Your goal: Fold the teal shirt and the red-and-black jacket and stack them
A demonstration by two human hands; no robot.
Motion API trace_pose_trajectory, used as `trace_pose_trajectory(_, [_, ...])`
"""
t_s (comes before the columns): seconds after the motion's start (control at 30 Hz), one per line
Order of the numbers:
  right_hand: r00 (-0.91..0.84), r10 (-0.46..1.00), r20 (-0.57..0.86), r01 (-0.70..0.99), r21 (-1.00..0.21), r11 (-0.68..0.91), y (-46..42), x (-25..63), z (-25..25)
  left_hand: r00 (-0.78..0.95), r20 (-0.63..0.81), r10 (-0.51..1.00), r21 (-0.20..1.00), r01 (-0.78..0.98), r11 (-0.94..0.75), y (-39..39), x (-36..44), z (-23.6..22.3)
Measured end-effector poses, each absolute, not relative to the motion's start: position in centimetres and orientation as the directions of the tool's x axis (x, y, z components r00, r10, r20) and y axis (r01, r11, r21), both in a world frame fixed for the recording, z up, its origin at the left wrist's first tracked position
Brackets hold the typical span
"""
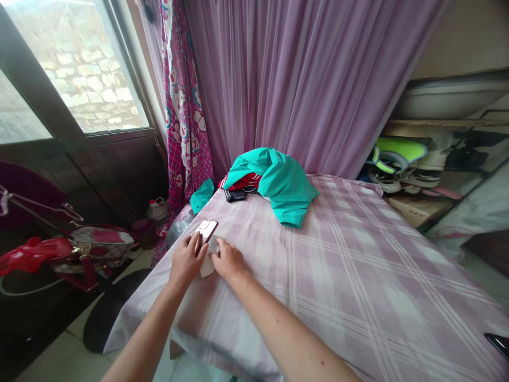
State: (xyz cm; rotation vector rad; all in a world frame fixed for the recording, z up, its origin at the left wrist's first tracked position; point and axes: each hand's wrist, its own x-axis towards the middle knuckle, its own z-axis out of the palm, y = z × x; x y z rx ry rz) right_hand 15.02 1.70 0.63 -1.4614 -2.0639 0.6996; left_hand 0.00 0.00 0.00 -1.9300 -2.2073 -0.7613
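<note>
My left hand (pixel 189 258) is at the near left part of the bed-like surface, its fingers over the lower end of a phone (pixel 207 228). The phone lies back up, with a light back and a camera block at the far end. Close beside it, my right hand (pixel 229 258) has its thumb and fingers closed on a small whitish piece (pixel 207 267) that looks like cloth or tissue. Part of that piece is hidden by both hands, so its exact kind is unclear. The purple-white plaid sheet (pixel 318 276) lies beneath both hands.
A teal garment (pixel 284 185) is heaped over red and dark clothing at the far edge. A dark device (pixel 498 344) lies at the right edge. Purple curtains (pixel 310 79) hang behind. Bags (pixel 103 244) stand at left; shoes (pixel 417 175) fill a right-hand shelf.
</note>
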Motion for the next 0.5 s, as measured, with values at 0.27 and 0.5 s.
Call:
trace_pose_trajectory(0.27, [-0.291, 0.938, 0.187, 0.643, -0.689, 0.336, 0.5, 21.0, -0.1, -0.234, 0.241, 0.942, 0.112, 0.971, 0.213, -1.0, 0.8, -0.8])
trace_pose_trajectory(0.5, [-0.178, 0.942, 0.285, 0.662, -0.673, 0.329, -0.6, 31.1, -2.0, -0.260, 0.100, 0.960, 0.086, 0.964, 0.252, -0.2, 0.3, 0.1])
